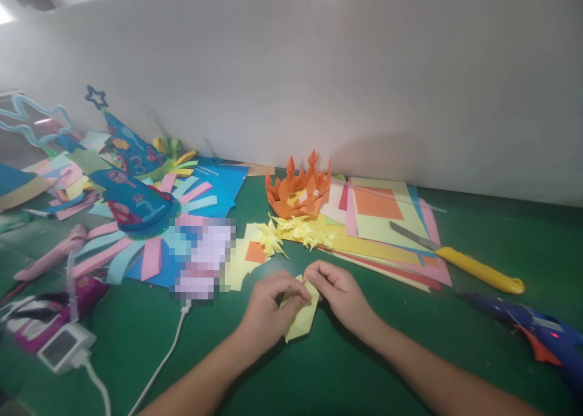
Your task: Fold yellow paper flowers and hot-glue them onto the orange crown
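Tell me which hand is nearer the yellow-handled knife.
Right: the right hand is left of the yellow-handled knife; the left hand is farther left, touching the folded yellow paper.

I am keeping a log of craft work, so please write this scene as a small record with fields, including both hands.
left hand: holding folded pale yellow paper
right hand: fingers at the paper's upper edge, grip unclear
surface: green table
beyond the hands: orange paper crown, spiky yellow paper pieces
right side: yellow-handled knife, blue glue gun
left side: blue cone hats, paper strips
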Available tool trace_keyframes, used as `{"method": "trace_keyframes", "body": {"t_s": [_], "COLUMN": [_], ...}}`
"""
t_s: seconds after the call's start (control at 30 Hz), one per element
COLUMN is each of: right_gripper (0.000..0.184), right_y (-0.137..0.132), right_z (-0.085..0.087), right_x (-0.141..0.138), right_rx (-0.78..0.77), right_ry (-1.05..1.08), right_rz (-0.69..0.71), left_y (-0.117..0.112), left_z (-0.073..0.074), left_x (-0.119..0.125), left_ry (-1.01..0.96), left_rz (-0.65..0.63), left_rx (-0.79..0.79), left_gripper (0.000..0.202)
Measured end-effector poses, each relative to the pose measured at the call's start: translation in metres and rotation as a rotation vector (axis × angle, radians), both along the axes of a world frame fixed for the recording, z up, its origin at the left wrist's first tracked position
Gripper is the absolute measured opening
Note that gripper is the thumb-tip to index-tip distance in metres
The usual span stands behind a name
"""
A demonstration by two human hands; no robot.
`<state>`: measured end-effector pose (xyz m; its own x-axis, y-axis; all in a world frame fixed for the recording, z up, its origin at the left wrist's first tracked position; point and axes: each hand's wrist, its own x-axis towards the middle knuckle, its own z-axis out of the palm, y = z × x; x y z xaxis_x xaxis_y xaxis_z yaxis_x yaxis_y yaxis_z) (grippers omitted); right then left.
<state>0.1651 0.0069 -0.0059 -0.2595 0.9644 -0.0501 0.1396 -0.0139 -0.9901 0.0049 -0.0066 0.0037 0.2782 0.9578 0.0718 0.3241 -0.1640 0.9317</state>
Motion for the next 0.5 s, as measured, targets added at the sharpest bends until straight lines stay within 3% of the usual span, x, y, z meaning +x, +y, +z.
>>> {"method": "trace_keyframes", "body": {"t_s": [0.27, 0.4, 0.5], "right_gripper": [0.037, 0.030, 0.029], "right_y": [0.0005, -0.0029, -0.0038], "right_z": [0.0001, 0.0013, 0.0022], "right_x": [0.0068, 0.0058, 0.0038], "right_rx": [0.016, 0.115, 0.179], "right_ry": [0.067, -0.071, -0.153], "right_rz": [0.004, 0.098, 0.113], "left_y": [0.0016, 0.0021, 0.0020], "left_z": [-0.0013, -0.0047, -0.0054], "left_x": [-0.0005, -0.0022, -0.0023], "left_ry": [-0.033, -0.050, -0.060], "left_rz": [0.066, 0.175, 0.164], "left_rx": [0.066, 0.072, 0.053], "left_gripper": [0.010, 0.013, 0.019]}}
